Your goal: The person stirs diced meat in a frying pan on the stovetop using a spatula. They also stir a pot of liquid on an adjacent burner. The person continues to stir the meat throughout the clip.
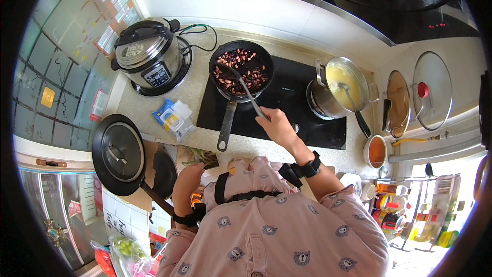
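My right hand [277,125] grips the handle of a cooking spatula [248,94], whose dark blade rests among peanuts [255,76] in a black frying pan [269,52]. Some peanuts are pinkish, and darker pieces lie among them. The pan sits on the left burner of a black glass gas hob [286,84], its long handle [227,125] pointing towards me. Down at the counter's front edge is my left hand [192,173], beside some green stalks [203,157]. Its fingers are mostly hidden, so what they do is unclear.
A steel pot [321,98] of pale yellow liquid with a ladle [351,100] stands on the right burner. Left are an electric pressure cooker [153,54] and a wipes packet [175,119]. A lidded wok [100,134] hangs lower left; an orange-filled bowl [367,150] stands right.
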`<control>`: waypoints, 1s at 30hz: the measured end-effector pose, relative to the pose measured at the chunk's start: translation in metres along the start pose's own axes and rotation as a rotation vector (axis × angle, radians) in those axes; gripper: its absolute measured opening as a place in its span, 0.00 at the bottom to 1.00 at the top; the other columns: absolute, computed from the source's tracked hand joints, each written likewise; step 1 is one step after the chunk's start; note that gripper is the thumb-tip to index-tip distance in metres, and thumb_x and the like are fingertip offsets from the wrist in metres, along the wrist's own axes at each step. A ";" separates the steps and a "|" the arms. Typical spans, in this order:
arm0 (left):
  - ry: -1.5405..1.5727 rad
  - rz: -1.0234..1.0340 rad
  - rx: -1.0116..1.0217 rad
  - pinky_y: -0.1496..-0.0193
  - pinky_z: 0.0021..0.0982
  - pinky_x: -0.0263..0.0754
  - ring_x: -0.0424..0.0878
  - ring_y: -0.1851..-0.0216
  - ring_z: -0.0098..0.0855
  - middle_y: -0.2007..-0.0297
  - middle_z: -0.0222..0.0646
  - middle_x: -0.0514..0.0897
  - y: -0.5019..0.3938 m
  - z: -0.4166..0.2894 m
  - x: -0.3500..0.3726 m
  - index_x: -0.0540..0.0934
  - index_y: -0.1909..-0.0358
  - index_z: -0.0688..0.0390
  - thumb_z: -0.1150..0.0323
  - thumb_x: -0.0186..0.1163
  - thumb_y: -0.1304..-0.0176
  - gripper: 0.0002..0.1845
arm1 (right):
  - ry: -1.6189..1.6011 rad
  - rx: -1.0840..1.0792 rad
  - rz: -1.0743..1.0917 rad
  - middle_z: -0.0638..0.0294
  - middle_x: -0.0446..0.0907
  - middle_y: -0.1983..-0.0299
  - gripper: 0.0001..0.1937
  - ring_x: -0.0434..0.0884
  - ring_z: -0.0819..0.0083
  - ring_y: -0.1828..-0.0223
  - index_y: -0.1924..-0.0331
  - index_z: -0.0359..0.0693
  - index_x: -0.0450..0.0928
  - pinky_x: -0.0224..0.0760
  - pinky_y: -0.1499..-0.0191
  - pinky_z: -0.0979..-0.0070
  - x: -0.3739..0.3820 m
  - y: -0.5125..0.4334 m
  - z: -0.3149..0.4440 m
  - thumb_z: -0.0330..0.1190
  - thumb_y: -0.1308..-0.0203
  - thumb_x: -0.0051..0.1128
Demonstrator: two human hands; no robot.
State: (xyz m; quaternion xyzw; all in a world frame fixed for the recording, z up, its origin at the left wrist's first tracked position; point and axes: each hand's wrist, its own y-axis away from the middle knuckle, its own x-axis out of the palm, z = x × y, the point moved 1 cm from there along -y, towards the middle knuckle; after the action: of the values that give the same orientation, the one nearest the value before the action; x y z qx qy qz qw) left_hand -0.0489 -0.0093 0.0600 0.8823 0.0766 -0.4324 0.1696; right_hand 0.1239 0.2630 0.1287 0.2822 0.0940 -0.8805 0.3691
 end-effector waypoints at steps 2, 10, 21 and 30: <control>-0.007 0.007 0.001 0.58 0.47 0.72 0.78 0.60 0.54 0.64 0.50 0.80 -0.001 0.000 0.000 0.75 0.62 0.64 0.71 0.54 0.38 0.07 | -0.049 0.051 0.079 0.52 0.65 0.84 0.08 0.60 0.80 0.78 0.68 0.30 0.73 0.61 0.75 0.72 -0.002 0.006 0.004 0.28 0.43 0.56; -0.033 0.033 -0.006 0.58 0.46 0.72 0.77 0.60 0.53 0.64 0.50 0.80 -0.002 0.006 0.002 0.75 0.62 0.64 0.71 0.54 0.39 0.07 | 0.257 0.020 -0.114 0.39 0.77 0.73 0.13 0.79 0.46 0.71 0.57 0.30 0.77 0.72 0.68 0.66 -0.024 -0.003 -0.022 0.29 0.45 0.58; -0.036 0.017 -0.051 0.58 0.47 0.74 0.79 0.60 0.53 0.63 0.52 0.81 0.006 0.012 0.002 0.77 0.57 0.61 0.67 0.56 0.38 0.11 | 0.479 0.098 -0.115 0.42 0.79 0.69 0.10 0.80 0.45 0.63 0.65 0.33 0.74 0.75 0.61 0.56 -0.029 -0.011 -0.010 0.32 0.43 0.55; -0.062 0.080 -0.065 0.57 0.46 0.74 0.79 0.59 0.52 0.62 0.51 0.81 -0.002 0.011 0.001 0.77 0.59 0.62 0.69 0.55 0.39 0.10 | 0.237 0.089 0.182 0.41 0.78 0.70 0.11 0.79 0.44 0.61 0.64 0.31 0.78 0.73 0.60 0.61 -0.037 0.011 0.036 0.32 0.45 0.58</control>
State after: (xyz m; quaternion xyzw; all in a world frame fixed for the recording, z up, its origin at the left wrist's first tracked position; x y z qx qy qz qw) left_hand -0.0565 -0.0118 0.0528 0.8649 0.0500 -0.4496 0.2176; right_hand 0.1367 0.2637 0.1800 0.4075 0.0717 -0.8072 0.4209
